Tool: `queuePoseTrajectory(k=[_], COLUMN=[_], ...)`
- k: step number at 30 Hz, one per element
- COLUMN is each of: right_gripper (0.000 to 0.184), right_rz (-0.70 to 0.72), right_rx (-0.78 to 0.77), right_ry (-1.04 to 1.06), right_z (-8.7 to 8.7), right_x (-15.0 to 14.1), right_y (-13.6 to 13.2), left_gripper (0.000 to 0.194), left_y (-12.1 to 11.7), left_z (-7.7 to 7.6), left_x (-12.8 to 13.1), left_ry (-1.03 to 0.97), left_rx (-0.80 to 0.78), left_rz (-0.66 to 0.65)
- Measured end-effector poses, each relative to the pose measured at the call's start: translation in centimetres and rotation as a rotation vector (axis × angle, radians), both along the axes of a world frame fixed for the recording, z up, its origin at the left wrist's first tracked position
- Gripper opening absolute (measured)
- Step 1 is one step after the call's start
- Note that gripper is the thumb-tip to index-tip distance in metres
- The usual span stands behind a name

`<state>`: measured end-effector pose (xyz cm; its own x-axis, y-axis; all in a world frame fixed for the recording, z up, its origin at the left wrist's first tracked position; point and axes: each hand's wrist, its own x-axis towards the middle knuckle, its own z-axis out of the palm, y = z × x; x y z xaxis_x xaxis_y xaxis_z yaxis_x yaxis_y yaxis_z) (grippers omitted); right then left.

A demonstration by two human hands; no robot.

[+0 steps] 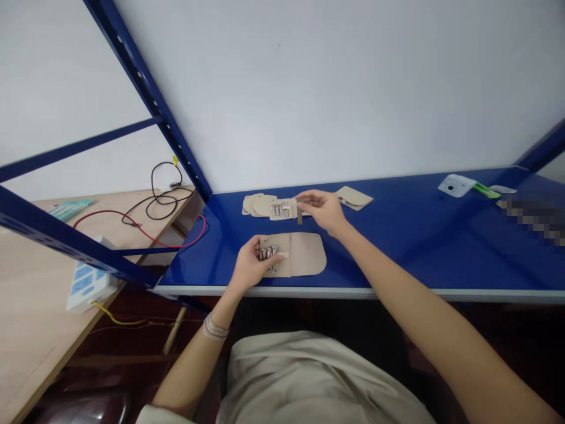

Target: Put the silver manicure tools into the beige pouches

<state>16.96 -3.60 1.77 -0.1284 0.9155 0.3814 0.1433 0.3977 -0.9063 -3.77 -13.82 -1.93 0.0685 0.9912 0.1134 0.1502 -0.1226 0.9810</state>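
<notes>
My left hand (252,264) grips the left side of an opened beige manicure pouch (306,253) lying near the front edge of the blue table. Its thumb presses over the small metal nail tools (270,254) tucked in the pouch. Farther back, my right hand (324,209) is closed in a pinch by the right end of a second opened pouch (282,209), which also carries metal tools. A short dark strip (299,217) shows under those fingertips; whether they hold it or the pouch's edge is unclear.
Several beige pouches (259,204) overlap at the back left. A folded one (355,198) lies right of my right hand. A white camera-like item (454,186) sits far right. Blue shelf posts (154,100), a power strip (92,277) and cables (165,206) are on the left.
</notes>
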Motion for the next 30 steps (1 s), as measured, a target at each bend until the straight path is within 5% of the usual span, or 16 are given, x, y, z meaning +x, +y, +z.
queuePoseTrajectory(k=[8, 15, 30], right_gripper=[0.032, 0.033, 0.023], right_rz=[0.121, 0.213, 0.278], right_rx=[-0.148, -0.201, -0.059], right_ry=[0.279, 0.124, -0.098], right_z=[0.4, -0.8, -1.4], right_x=[-0.6, -1.7, -1.8], right_y=[-0.7, -1.0, -0.9], left_gripper=[0.05, 0.05, 0.048], left_y=[0.1, 0.2, 0.1], left_z=[0.0, -0.3, -0.4], left_x=[0.1, 0.0, -0.1], left_ry=[-0.033, -0.043, 0.001], left_rx=[0.01, 0.028, 0.041], left_rz=[0.026, 0.025, 0.01])
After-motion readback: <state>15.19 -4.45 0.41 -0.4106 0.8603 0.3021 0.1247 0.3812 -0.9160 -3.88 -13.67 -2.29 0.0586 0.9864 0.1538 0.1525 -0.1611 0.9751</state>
